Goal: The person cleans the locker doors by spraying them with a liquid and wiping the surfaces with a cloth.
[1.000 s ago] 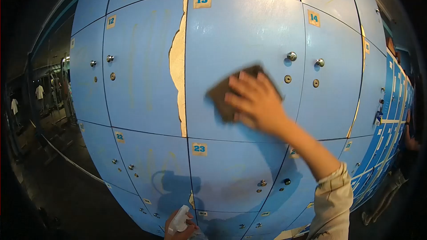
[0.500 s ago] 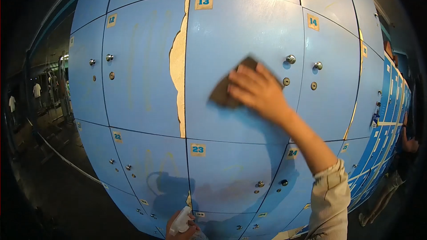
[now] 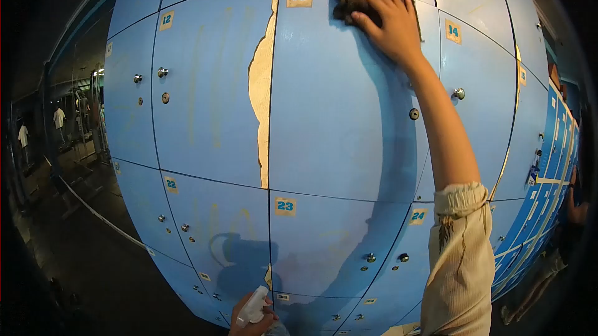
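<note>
My right hand (image 3: 393, 28) is spread over a dark cloth (image 3: 344, 1) and presses it flat against the top of locker door 13 (image 3: 330, 99). The cloth also overlaps the seam with the door above. Low in the view, my left hand (image 3: 244, 318) is wrapped round a spray bottle with a white trigger head (image 3: 254, 307). The bottle's lower part runs out of the frame at the bottom. Along the left edge of door 13, a strip of blue surface is torn off and pale board (image 3: 262, 93) shows.
More blue lockers surround door 13, with round knobs (image 3: 459, 94) and keyholes. Faint yellowish streaks mark door 12 (image 3: 205, 99). A row of brighter blue lockers (image 3: 548, 180) runs along the right, where another person (image 3: 576, 211) stands. Dim gym-like equipment (image 3: 81, 112) is at left.
My right hand has moved the cloth up from the middle of door 13 to its top edge. The left hand still holds the spray bottle in nearly the same place.
</note>
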The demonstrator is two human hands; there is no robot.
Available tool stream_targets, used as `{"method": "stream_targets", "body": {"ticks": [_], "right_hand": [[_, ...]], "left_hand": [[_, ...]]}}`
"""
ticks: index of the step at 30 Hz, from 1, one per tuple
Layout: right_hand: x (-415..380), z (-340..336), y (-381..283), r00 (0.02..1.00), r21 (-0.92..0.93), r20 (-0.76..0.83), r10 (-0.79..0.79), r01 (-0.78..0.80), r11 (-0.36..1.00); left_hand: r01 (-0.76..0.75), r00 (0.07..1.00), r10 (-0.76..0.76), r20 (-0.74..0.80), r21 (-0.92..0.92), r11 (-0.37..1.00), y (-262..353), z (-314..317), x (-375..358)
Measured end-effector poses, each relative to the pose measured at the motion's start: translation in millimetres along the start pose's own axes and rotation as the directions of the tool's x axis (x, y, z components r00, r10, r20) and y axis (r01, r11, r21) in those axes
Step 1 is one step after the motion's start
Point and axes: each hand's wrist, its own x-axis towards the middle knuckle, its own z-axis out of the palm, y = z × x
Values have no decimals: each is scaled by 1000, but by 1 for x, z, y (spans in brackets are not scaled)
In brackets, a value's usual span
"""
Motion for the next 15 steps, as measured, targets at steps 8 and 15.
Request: {"method": "stream_targets", "body": {"ticks": [8,15], "right_hand": [[-153,-94,-127,889,286,413,-198,80,955],[-234,-121,-155,853,321,379,-358,241,916]], "left_hand": [[-107,985,113,129,-55,993,3,12,16],[-7,997,11,72,-59,998,47,38,8]]}}
